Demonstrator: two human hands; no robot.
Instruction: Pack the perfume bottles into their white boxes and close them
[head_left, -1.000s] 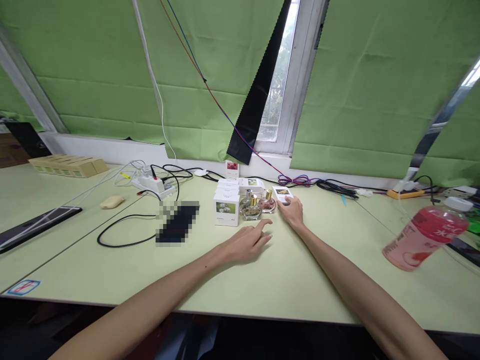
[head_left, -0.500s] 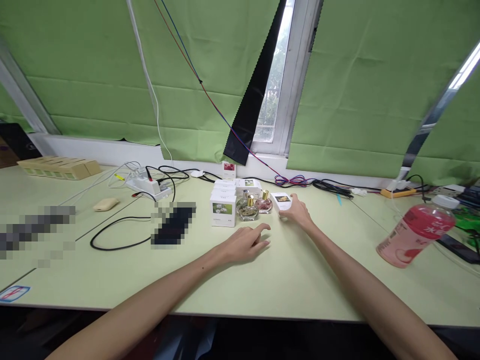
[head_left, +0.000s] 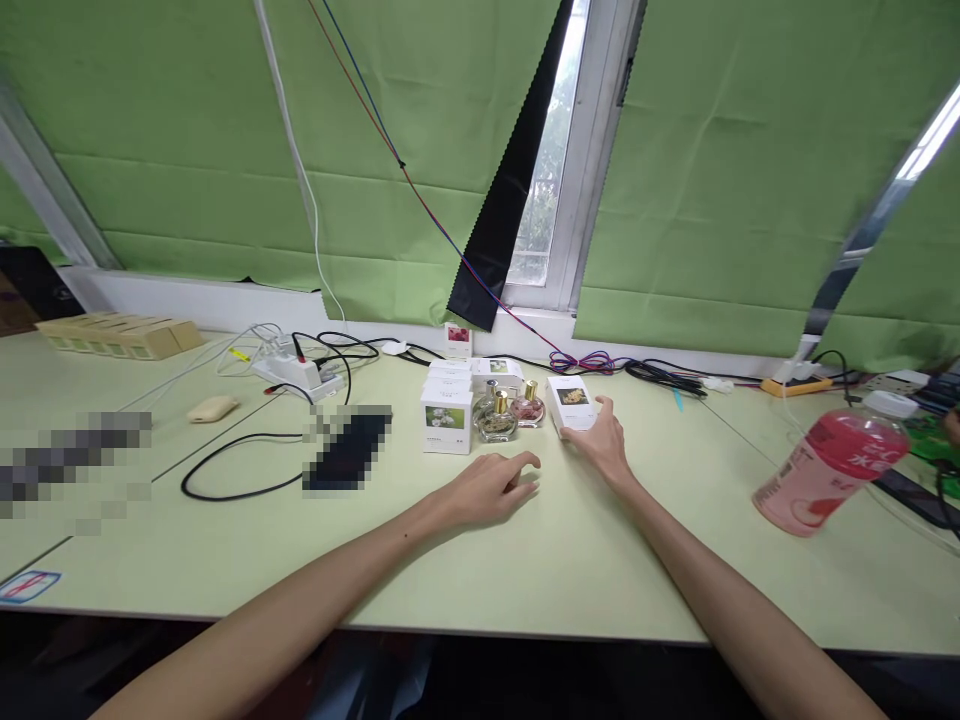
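Apparently, the step in hand is positioning the flower-printed carton [head_left: 568, 396], which is gripped at its near end by the right hand [head_left: 604, 445], thumb at the left corner and fingers along the right edge. Its printed face is turned up; whether its underside is fully down I cannot tell. Any next move would seem to call for a steady hold and care around the pink perfume bottle [head_left: 528, 410], just left of the carton. A clear perfume bottle [head_left: 496, 428] stands farther left of it, then a row of white boxes [head_left: 447, 432]. The right forearm reaches toward the carton from its near right. Nearer the person than the carton, and left of it, the left hand [head_left: 489, 490] is empty, palm down, fingers loosely bent.
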